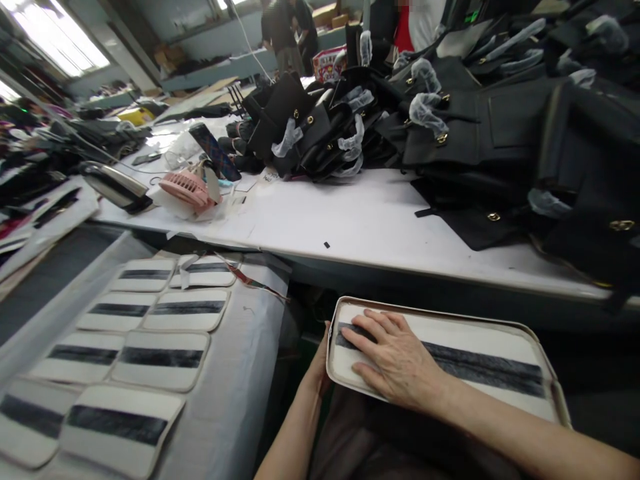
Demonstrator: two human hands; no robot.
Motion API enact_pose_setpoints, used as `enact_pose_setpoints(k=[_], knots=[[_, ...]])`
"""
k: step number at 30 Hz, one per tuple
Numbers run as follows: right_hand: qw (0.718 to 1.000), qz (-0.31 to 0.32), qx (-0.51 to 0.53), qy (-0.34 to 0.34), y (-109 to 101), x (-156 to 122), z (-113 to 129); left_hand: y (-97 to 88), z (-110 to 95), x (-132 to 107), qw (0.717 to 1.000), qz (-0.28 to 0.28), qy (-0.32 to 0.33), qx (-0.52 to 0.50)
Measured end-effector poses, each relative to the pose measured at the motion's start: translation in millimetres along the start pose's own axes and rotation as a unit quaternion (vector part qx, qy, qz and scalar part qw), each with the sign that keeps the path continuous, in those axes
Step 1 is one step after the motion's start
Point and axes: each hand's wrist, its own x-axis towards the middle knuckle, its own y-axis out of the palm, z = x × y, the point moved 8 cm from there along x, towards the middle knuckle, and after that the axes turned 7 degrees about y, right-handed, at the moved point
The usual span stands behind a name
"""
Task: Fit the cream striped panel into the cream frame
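A long cream panel (480, 340) with rounded corners, a thin raised rim and a dark stripe along its middle lies across my lap area, slightly tilted. My left hand (321, 363) holds its left end from the side and below; most of those fingers are hidden under it. Flat on the panel's left part rests my right hand (395, 357), fingers spread across the dark stripe. Smaller cream pieces (160, 360) with similar dark stripes lie in two rows on the grey-covered surface (235, 373) to my left.
Beyond the panel runs a white table (310, 213). Black bags (500, 127) with plastic-wrapped handles are heaped on its right and back. A pink fan (185, 191) and a metal kettle (115, 187) stand at its left. People (287, 33) stand far behind.
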Motion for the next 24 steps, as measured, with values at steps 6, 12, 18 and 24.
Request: enact_pose_setpoints(k=[6,12,18,24], knots=[[1.000,-0.011,-0.008,-0.009,0,-2,3,-12.8,-31,-16,0.992,0.042,0.115,0.039],[1.000,-0.019,-0.016,-0.012,2,-3,4,-15.2,-76,-61,0.943,-0.018,0.228,0.243],[1.000,-0.014,-0.015,-0.011,3,-5,4,9.5,-110,-88,0.790,-0.106,0.351,0.492],[1.000,-0.023,-0.017,-0.013,3,-5,4,20.2,-110,-94,0.743,-0.126,0.403,0.520]])
